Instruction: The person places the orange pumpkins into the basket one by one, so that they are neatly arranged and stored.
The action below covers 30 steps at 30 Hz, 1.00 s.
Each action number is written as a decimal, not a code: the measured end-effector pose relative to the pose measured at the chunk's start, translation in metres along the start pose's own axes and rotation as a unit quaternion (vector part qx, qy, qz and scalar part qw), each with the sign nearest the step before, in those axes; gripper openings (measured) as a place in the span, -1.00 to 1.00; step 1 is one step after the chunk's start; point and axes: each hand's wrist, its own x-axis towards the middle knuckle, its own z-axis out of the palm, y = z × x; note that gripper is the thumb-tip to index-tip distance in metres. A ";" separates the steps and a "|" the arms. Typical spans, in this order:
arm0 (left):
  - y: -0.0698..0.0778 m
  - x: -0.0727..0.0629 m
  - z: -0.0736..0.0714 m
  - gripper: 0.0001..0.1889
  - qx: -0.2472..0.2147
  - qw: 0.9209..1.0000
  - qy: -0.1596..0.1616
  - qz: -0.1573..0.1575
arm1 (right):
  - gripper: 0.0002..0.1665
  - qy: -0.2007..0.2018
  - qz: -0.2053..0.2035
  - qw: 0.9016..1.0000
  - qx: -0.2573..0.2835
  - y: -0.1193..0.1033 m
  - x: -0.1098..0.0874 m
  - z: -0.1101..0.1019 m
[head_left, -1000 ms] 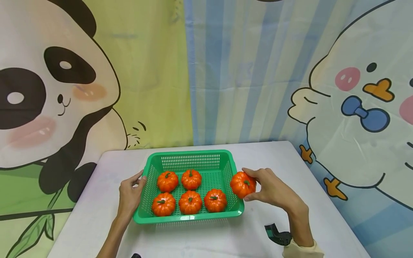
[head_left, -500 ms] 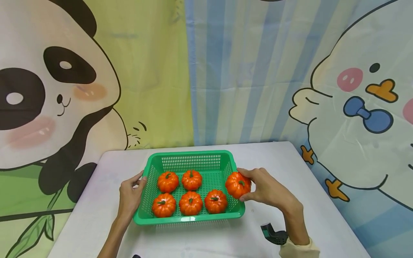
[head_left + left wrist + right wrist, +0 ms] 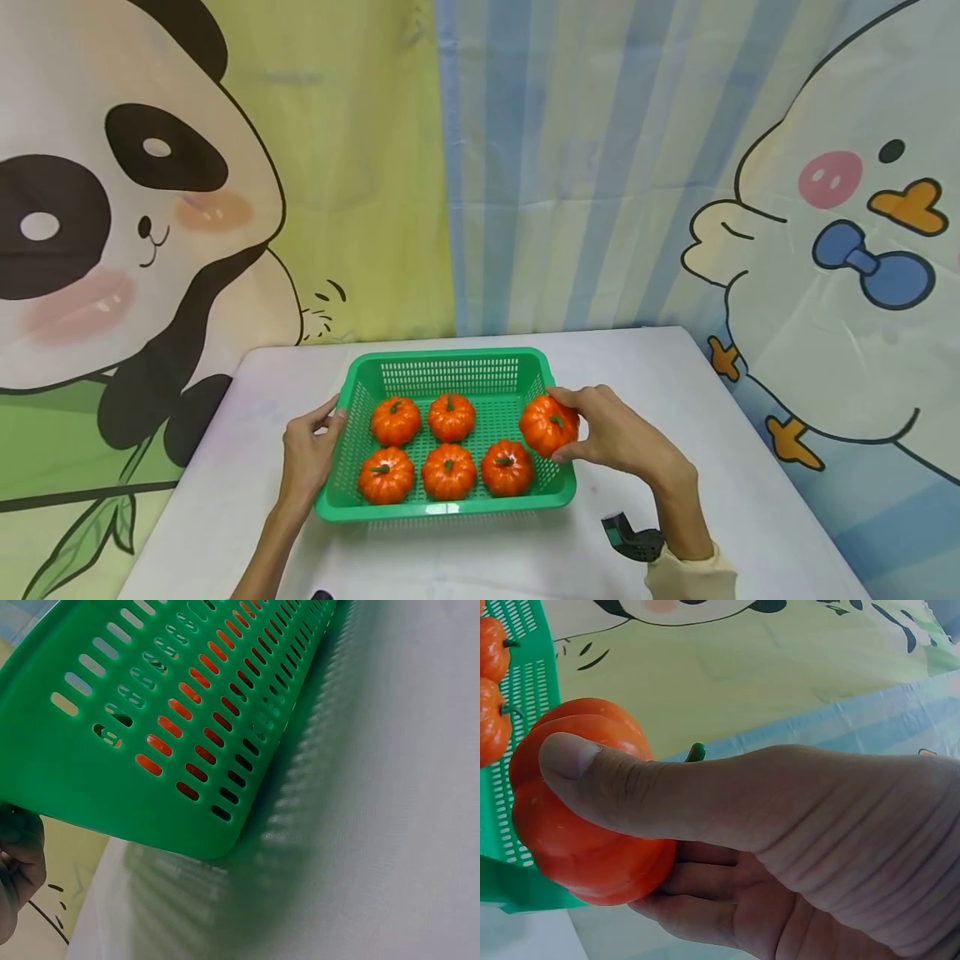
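A green plastic basket (image 3: 450,510) with slotted walls holds several small orange pumpkins (image 3: 448,472) with green stems, in two rows. My left hand (image 3: 309,454) grips its left rim; in the left wrist view part of that hand (image 3: 19,862) shows at the basket's edge, and orange shows through the slots. Between thumb and fingers, my right hand (image 3: 626,433) holds another pumpkin (image 3: 548,425) over the basket's right side. Up close in the right wrist view, the thumb lies across this pumpkin (image 3: 592,862), with the fingers on its other side.
The basket is on a white-covered table (image 3: 607,358), its shadow falling in front. Behind stands a cloth backdrop (image 3: 540,167) with a panda and a chick. A black device (image 3: 633,540) sits by the right wrist.
My right hand has moved left with its pumpkin, from just outside the basket's right rim to over the inside. The left hand keeps its grip on the rim.
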 end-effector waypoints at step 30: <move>-0.002 0.000 0.001 -0.56 0.006 1.000 0.002 -0.002 | 0.07 -0.013 -0.020 0.999 0.024 0.004 0.026 0.016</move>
